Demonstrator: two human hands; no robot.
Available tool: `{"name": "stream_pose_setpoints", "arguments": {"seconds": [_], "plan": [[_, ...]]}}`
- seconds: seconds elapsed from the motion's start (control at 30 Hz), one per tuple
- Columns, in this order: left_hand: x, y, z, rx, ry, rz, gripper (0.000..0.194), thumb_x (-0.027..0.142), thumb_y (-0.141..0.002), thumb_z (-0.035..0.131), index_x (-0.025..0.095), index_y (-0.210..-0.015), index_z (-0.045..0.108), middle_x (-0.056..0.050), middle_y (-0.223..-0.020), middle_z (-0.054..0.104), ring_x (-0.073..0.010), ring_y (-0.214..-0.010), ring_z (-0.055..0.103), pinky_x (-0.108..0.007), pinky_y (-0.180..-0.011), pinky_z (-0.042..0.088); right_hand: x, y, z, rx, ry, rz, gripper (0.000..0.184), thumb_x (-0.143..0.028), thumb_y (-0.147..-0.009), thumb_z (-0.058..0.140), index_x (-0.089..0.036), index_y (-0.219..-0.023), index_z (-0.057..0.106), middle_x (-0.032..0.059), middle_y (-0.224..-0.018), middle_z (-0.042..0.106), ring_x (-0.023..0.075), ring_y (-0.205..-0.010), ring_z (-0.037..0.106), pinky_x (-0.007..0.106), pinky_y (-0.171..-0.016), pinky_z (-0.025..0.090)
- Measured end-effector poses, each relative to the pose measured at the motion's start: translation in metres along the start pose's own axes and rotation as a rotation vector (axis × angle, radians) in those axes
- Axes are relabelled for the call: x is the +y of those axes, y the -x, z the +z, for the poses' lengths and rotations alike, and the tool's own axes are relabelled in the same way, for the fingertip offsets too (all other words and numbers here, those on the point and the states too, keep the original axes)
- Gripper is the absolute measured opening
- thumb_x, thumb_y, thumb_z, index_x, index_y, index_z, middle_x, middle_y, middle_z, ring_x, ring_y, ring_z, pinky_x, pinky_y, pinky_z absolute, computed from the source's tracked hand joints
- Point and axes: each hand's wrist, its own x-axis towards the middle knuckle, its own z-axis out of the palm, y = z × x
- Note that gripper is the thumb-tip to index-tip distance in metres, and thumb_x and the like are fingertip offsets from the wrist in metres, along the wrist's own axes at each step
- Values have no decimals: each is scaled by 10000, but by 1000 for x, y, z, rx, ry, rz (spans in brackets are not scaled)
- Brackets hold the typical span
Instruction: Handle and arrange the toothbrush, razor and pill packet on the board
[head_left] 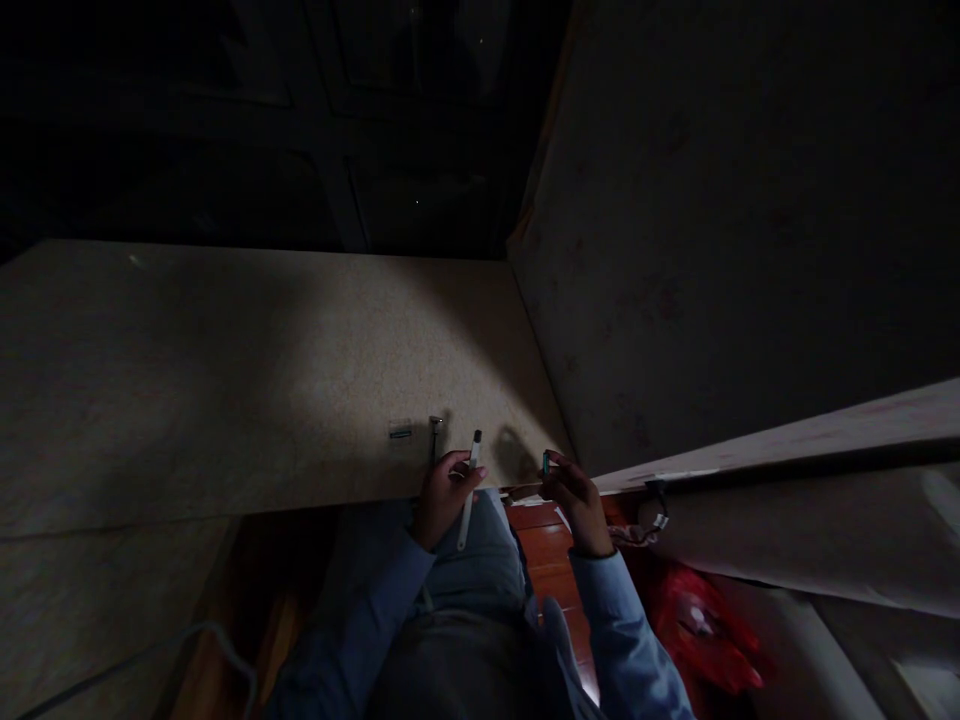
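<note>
My left hand (pixel 448 490) is closed around a slim white stick (pixel 466 520) with a dark upper end, held upright and slightly tilted near the table's front edge. In the fingertips of my right hand (pixel 577 500) is a small teal-and-dark piece (pixel 546 463); its exact kind is too dim to make out. The two hands are apart. On the table, just beyond my left hand, lies a thin dark T-shaped object (pixel 435 432) that resembles a razor. Left of it rests a small clear case (pixel 400 428) with a teal-and-dark strip in it.
The pale speckled table (pixel 300 370) meets a wall (pixel 720 250) on the right. A red plastic bag (pixel 709 630) lies at lower right, near a cable (pixel 660 510). Another grey cable (pixel 150 650) runs at lower left. The room is dim.
</note>
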Motion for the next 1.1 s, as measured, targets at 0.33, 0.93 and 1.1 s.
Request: {"name": "stream_pose_setpoints", "arguments": {"seconds": [0.33,0.93,1.1], "plan": [[-16,-69,45,7,-473,103,366,288,-826,699,172,-1169,649,21,-718,651,-143,-633,645,-244,-615,524,22,-21,-22,29,150,18,562,-400,-645,803,-136,-1136,736,30,-749,734,158,-602,639,300,-595,528],[11,-83,93,-184,-1135,195,493,300,-983,472,246,-1472,496,-141,-1055,761,-263,-944,731,-334,-785,529,24,-67,-13,244,986,-79,420,-281,-894,518,-168,-1223,753,196,-1074,782,329,-984,741,353,-802,528],[16,-87,111,-213,-1192,192,455,290,-995,448,167,-1427,522,-161,-1045,757,-259,-937,737,-313,-756,535,15,-72,1,259,1158,-15,435,-246,-953,463,-205,-1318,696,164,-1052,793,272,-876,755,307,-749,513]]}}
